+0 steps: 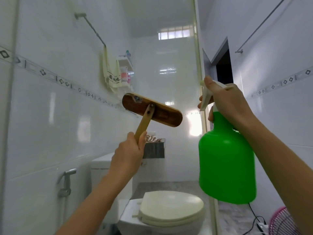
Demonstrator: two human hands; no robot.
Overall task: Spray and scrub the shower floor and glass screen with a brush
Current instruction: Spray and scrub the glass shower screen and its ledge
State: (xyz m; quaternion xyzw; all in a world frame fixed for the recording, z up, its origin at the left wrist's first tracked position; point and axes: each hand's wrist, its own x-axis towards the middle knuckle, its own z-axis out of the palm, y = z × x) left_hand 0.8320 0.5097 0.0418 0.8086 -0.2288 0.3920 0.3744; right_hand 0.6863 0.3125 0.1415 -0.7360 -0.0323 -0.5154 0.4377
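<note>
Brush point(152, 112) is up against the glass point(177, 82), bristles facing away from me. My left hand point(130, 150) is fisted round the handle end. My right hand point(227, 102) is wrapped round the bottle point(227, 163) neck, fingers on the trigger, nozzle at the glass edge. Risks, I'd say: spray misses past the edge, or the brush skids on wet glass. Floor not in view.

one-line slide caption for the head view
Left hand holds a wooden brush, right hand a green spray bottle.
</note>
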